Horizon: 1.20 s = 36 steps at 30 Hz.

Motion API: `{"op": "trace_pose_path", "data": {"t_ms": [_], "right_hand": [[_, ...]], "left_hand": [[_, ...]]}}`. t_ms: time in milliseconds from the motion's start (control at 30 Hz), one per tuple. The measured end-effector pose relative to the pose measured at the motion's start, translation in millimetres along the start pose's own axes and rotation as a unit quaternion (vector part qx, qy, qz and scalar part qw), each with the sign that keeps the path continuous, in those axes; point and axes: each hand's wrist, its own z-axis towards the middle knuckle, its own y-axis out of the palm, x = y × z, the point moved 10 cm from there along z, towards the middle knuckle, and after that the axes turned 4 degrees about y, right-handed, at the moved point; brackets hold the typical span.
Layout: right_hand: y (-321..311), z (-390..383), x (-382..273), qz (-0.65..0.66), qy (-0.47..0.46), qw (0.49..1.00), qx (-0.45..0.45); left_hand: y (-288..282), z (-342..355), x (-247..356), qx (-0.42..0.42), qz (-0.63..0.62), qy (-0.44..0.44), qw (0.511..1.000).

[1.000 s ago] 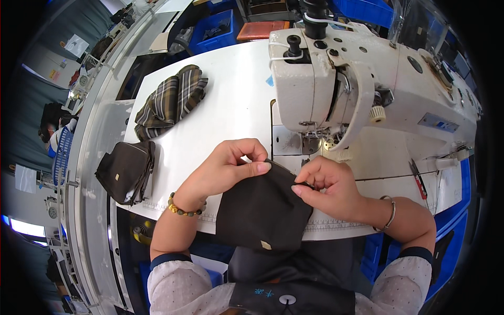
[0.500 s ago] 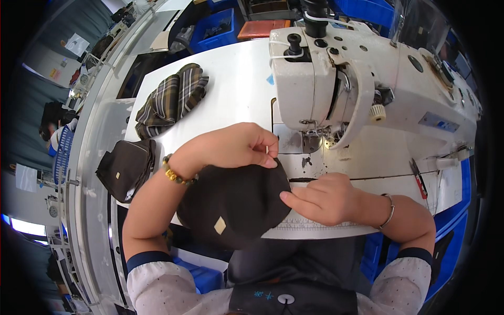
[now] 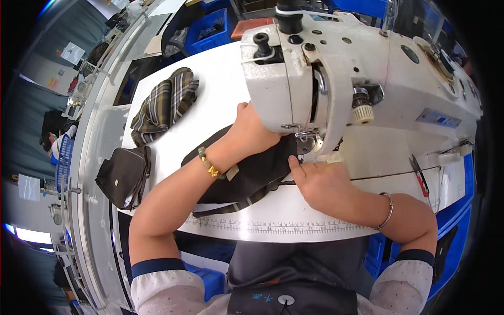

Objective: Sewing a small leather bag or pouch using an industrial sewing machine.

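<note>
Dark-brown flat fabric piece, plaid layer beneath: on table, far-right end by white metal sewing machine. Left hand over far side, fingertips hidden; right hand forefinger extended at right edge, pinch unclear. Probably light, limp; hold flat near edges.

Right hand: behind the fingers, a slim silver bangle rings the wrist. Left hand: behind its fingers, a bracelet of dark and greenish round beads carries a gold-coloured charm. Farther back from the fingers, navy cuffs edge gathered white sleeves with small dark dots. Farthest from the fingers, a dark apron bears blue lettering and a white disc.
</note>
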Motion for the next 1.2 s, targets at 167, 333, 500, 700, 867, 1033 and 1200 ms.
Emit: {"op": "trace_pose_path", "data": {"t_ms": [167,333,500,700,867,1033,1200], "right_hand": [[3,0,6,-0.009,0.011,1.0,0.003],[4,1,11,-0.008,0.017,1.0,0.021],[1,1,12,-0.004,0.018,1.0,0.007],[-5,3,13,0.021,0.018,0.999,0.041],[0,1,10,-0.025,0.005,1.0,0.003],[-16,2,2,0.034,0.0,0.997,0.064],[-12,2,-2,0.029,0.001,0.999,0.034]], "left_hand": [[-8,16,9,0.087,0.006,0.061,0.994],[-18,10,21,0.195,-0.043,0.217,0.955],[-24,6,26,0.131,-0.119,0.178,0.968],[-39,-67,61,-0.018,0.198,-0.015,0.98],[-14,-68,79,-0.031,0.114,0.107,0.987],[-21,-58,63,0.033,0.069,0.128,0.989],[-29,-61,63,0.094,0.075,0.126,0.985]]}}
